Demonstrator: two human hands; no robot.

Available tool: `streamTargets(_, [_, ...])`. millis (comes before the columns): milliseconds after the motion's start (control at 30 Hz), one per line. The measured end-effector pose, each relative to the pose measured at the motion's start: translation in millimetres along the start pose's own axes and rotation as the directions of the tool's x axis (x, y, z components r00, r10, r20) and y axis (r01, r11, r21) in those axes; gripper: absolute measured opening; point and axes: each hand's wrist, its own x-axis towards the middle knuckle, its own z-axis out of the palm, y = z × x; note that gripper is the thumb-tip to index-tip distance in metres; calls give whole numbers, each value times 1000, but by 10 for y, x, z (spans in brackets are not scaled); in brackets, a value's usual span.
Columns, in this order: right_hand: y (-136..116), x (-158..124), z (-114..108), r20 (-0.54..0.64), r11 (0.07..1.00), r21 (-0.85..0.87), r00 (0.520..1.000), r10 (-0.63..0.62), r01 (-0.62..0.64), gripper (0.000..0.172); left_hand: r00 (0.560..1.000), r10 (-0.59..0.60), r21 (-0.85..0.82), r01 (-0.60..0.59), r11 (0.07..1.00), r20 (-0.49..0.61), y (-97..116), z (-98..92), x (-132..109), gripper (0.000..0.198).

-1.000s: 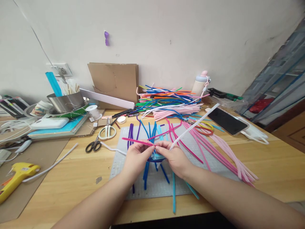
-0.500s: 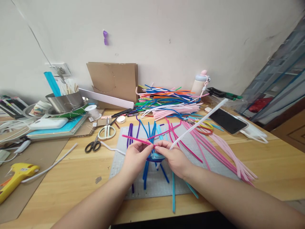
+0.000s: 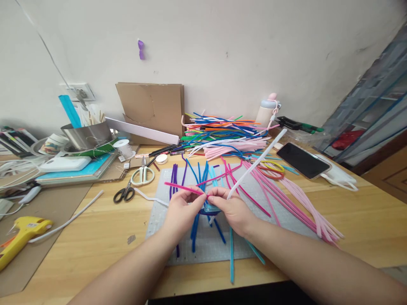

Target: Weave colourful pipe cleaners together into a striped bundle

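Between finger and thumb, my left hand (image 3: 185, 208) pinches a bright pink pipe cleaner (image 3: 179, 187) whose free end points left. Close beside it, my right hand (image 3: 233, 212) is closed at the pink pipe cleaner's other end. A white pipe cleaner (image 3: 259, 161) slants up and right out of my right hand. Under the fingers hangs a small bundle of light blue and purple pipe cleaners (image 3: 211, 209), partly hidden by my hands. Below lies a grey cutting mat (image 3: 203, 252) with loose blue pipe cleaners (image 3: 193, 237) and purple ones (image 3: 173, 178) on it.
Scissors (image 3: 143, 174) lie left of the mat, a yellow glue gun (image 3: 27, 233) farther left. Behind stand a heap of coloured pipe cleaners (image 3: 222, 133), cardboard (image 3: 151, 110) and a bottle (image 3: 266, 111). Pink pipe cleaners (image 3: 295, 207) and a phone (image 3: 303, 160) are at right.
The white pipe cleaner's free end has swung left and stands slightly steeper. My hands have hardly moved and still pinch the pink pipe cleaner.
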Motion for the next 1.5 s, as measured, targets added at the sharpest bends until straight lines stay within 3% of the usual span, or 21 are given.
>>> streamTargets(900, [-16,-12,10,14,991,-121,999,-52,53,22,996,82,314,-73,947,-17,53,-5,-35,16])
streamTargets(1500, [-42,-26,15,14,994,-95,998,-57,58,24,996,92,296,-83,951,-16,87,3,-37,16])
